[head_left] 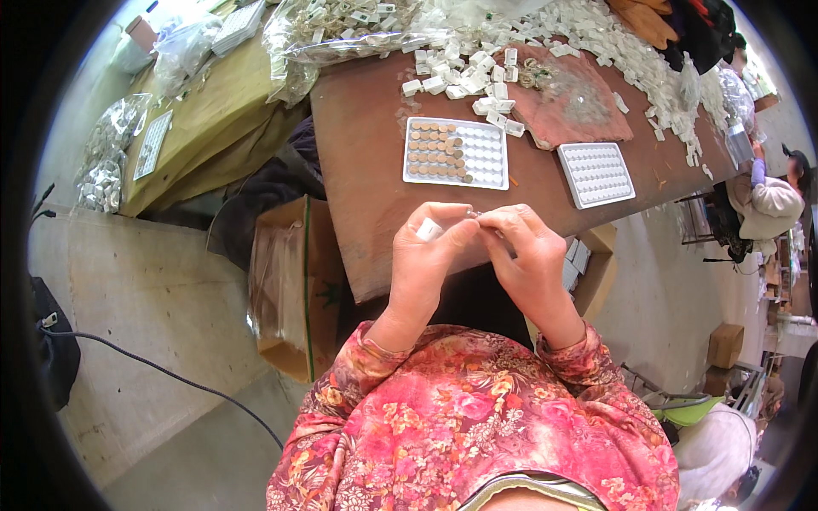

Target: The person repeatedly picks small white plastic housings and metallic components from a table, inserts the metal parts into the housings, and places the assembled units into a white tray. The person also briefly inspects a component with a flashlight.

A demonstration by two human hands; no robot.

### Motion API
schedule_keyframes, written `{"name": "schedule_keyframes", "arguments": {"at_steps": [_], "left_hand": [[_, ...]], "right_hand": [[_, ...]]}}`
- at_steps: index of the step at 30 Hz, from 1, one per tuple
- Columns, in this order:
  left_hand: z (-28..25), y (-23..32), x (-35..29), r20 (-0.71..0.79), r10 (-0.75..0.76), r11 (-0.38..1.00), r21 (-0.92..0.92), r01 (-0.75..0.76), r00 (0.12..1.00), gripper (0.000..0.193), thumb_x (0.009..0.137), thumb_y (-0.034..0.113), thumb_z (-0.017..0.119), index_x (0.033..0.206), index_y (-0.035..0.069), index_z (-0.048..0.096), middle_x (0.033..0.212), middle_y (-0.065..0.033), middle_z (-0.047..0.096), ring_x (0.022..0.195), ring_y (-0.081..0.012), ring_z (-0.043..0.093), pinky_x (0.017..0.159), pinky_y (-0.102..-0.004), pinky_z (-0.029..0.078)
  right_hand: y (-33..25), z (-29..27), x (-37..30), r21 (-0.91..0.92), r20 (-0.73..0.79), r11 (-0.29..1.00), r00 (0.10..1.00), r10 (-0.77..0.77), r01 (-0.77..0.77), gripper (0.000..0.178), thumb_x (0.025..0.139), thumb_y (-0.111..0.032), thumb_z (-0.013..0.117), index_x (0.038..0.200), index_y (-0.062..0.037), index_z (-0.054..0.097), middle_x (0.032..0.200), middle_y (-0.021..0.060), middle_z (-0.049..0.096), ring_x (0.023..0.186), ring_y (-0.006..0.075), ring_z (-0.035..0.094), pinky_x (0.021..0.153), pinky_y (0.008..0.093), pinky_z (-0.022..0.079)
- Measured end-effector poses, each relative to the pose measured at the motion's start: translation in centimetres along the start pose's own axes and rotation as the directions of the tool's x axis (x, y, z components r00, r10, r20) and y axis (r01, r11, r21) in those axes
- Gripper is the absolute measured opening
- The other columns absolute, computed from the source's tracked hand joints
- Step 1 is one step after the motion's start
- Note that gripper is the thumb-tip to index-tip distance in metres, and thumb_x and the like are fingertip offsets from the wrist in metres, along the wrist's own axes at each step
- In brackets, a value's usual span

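My left hand (pixel 432 243) and my right hand (pixel 527 249) meet in front of me, just off the table's near edge. Between their pinched fingertips is a tiny shiny piece (pixel 475 214), too small to name. A small white plastic piece (pixel 429 229) also rests in my left hand, against the curled fingers. Beyond my hands lies a white tray (pixel 498 183) of small round pockets. Brown round pieces (pixel 436 152) fill its left part, while pale pockets show on its right. Another white pocketed tray (pixel 596 175) without brown pieces lies to the right.
Small white pieces (pixel 464 72) are heaped across the back of the brown table (pixel 362 170). A reddish cloth (pixel 571 102) lies behind the trays. Cardboard boxes (pixel 294 281) stand below the near edge. Another person (pixel 771 204) sits at far right.
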State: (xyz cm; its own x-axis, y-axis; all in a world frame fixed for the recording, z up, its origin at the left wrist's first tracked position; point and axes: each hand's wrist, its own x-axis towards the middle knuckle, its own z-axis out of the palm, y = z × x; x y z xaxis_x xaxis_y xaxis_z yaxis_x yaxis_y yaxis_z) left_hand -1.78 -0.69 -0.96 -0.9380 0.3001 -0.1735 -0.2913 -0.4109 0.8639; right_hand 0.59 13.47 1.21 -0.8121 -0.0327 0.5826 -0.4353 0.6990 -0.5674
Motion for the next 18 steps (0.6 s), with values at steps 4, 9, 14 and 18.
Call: {"name": "schedule_keyframes", "arguments": {"at_steps": [4, 9, 14, 18], "left_hand": [[-0.5, 0.6, 0.4, 0.144, -0.125, 0.870, -0.460, 0.178, 0.982, 0.038, 0.096, 0.008, 0.050, 0.130, -0.001, 0.037, 0.123, -0.0143, 0.054, 0.119, -0.0219, 0.051, 0.105, -0.0349, 0.041], [-0.7, 0.9, 0.2, 0.129, -0.147, 0.937, -0.299, 0.180, 0.981, 0.038, 0.096, 0.007, 0.050, 0.131, -0.003, 0.040, 0.124, -0.0130, 0.054, 0.116, -0.0210, 0.054, 0.103, -0.0340, 0.043], [-1.3, 1.3, 0.3, 0.139, -0.066, 0.997, -0.038, 0.072, 0.988, 0.035, 0.095, 0.008, 0.054, 0.128, -0.003, 0.048, 0.116, -0.0092, 0.060, 0.105, -0.0152, 0.059, 0.094, -0.0281, 0.048], [-1.6, 1.2, 0.1, 0.108, 0.014, 0.987, 0.156, -0.031, 0.994, 0.035, 0.093, 0.007, 0.059, 0.126, -0.002, 0.051, 0.109, -0.0077, 0.063, 0.099, -0.0122, 0.060, 0.087, -0.0251, 0.049]], "right_hand": [[1.2, -0.5, -0.3, 0.471, 0.276, 0.660, 0.809, 0.520, -0.585, 0.015, 0.083, -0.002, 0.068, 0.097, 0.0008, 0.065, 0.085, 0.0047, 0.068, 0.070, 0.0101, 0.065, 0.061, 0.0233, 0.051], [2.5, -1.2, 0.3, 0.679, 0.596, 0.089, 0.618, 0.513, -0.729, 0.017, 0.087, -0.010, 0.067, 0.099, 0.0010, 0.064, 0.086, 0.0051, 0.067, 0.067, 0.0098, 0.064, 0.060, 0.0215, 0.053], [2.7, -0.8, 0.4, 0.690, 0.679, -0.099, 0.594, 0.431, -0.717, 0.016, 0.088, -0.012, 0.067, 0.099, -0.0009, 0.065, 0.083, 0.0021, 0.066, 0.063, 0.0080, 0.061, 0.057, 0.0209, 0.051], [2.5, -0.8, 0.5, 0.662, 0.718, -0.128, 0.577, 0.390, -0.738, 0.015, 0.088, -0.012, 0.067, 0.098, -0.0008, 0.065, 0.081, 0.0010, 0.065, 0.062, 0.0070, 0.059, 0.057, 0.0200, 0.049]]}}
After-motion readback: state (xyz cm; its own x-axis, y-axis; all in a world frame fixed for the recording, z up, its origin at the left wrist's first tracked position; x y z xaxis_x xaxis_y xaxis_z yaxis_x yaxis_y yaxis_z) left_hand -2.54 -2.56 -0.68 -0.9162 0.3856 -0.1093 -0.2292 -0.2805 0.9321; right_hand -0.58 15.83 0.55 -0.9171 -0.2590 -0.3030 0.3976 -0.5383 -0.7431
